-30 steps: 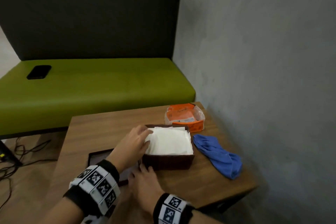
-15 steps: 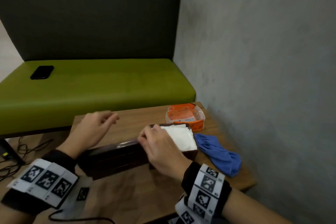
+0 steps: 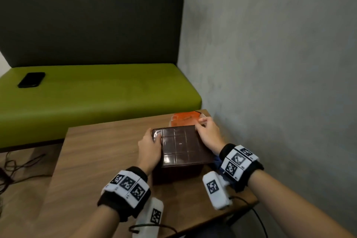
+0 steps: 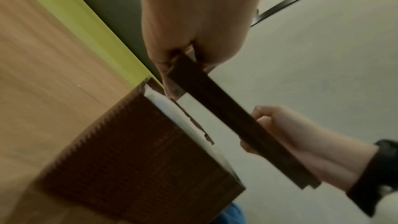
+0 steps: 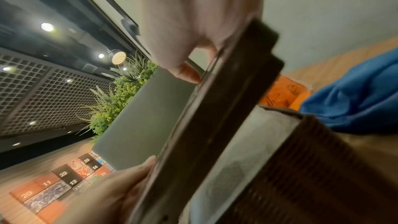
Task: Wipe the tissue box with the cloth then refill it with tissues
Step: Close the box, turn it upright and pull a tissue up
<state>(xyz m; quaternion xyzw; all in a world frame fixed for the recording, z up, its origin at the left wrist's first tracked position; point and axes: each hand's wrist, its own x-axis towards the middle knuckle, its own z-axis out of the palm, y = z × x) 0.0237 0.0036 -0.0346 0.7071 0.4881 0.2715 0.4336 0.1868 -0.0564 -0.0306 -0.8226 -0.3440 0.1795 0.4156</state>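
A dark brown tissue box (image 3: 175, 174) stands on the wooden table (image 3: 100, 156), filled with white tissues (image 4: 172, 111). Both hands hold its flat brown lid (image 3: 180, 145) just above the opening; the wrist views show a gap between lid (image 4: 232, 118) and box (image 4: 137, 156). My left hand (image 3: 150, 147) grips the lid's left edge, thumb on top. My right hand (image 3: 208, 135) grips the right edge near the far corner. The blue cloth (image 5: 355, 96) lies crumpled on the table right of the box, mostly hidden behind my right wrist in the head view.
An orange tissue pack (image 3: 183, 119) sits just behind the box near the grey wall. A green bench (image 3: 96, 91) with a black phone (image 3: 31, 79) runs behind the table. Cables lie on the floor at the left.
A second ago my left hand pressed the tissues in the open box and the lid lay on the table. My right hand lifted the lid; both hands now hold it over the box.
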